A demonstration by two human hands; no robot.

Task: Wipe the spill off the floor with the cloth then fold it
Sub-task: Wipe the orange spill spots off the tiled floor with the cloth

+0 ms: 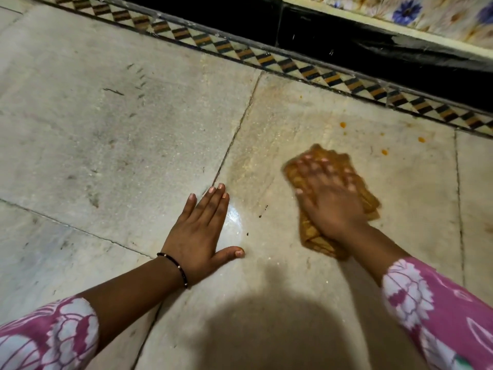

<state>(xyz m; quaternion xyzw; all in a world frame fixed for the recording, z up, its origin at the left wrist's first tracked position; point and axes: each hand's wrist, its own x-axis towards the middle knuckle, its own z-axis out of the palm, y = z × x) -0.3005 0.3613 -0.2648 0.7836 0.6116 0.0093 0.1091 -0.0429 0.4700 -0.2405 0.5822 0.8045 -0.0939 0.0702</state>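
An orange-brown cloth [366, 194] lies bunched on the pale stone floor [106, 129], right of centre. My right hand [328, 198] presses flat on top of it with fingers spread; hand and cloth are motion-blurred. Small orange drops of the spill [342, 125] dot the floor beyond the cloth, with more drops [421, 139] to the right. A faint yellowish smear [250, 166] streaks the tile left of the cloth. My left hand [202, 231] rests flat on the floor, fingers straight, holding nothing, a hand's width left of the cloth.
A patterned diamond border strip [266, 60] runs diagonally along the far edge, with a black skirting [346, 30] and flowered wall tiles behind it. A few dark specks [260, 216] lie between my hands. My shadow covers the floor at the bottom.
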